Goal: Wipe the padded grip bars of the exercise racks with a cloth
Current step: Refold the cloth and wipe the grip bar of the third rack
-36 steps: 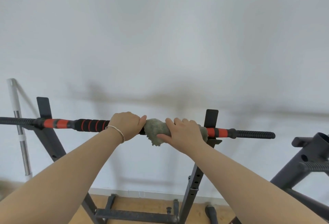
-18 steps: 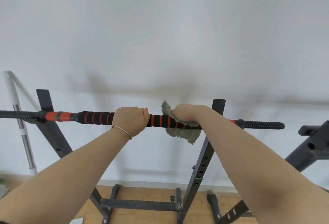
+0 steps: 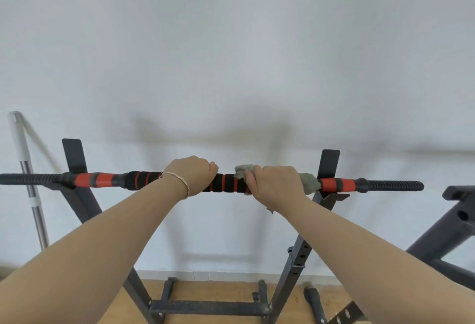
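Observation:
A black bar with red-striped foam padding lies level across a black rack, resting on its two uprights. My left hand is closed around the padding near the middle, a thin bracelet on its wrist. Just right of it, my right hand presses a grey-green cloth around the bar. The cloth shows on both sides of that hand and a scrap hangs below the wrist. Orange and black bands follow further right, then a ribbed black end.
The rack's right upright has a row of holes, and its base frame sits on a wooden floor. A second dark rack stands at the right edge. A white and silver pole leans on the white wall at left.
My right hand has turned back over the top of the bar with the cloth and shifted right. My left hand has kept its grip on the padding. The view has dipped a little.

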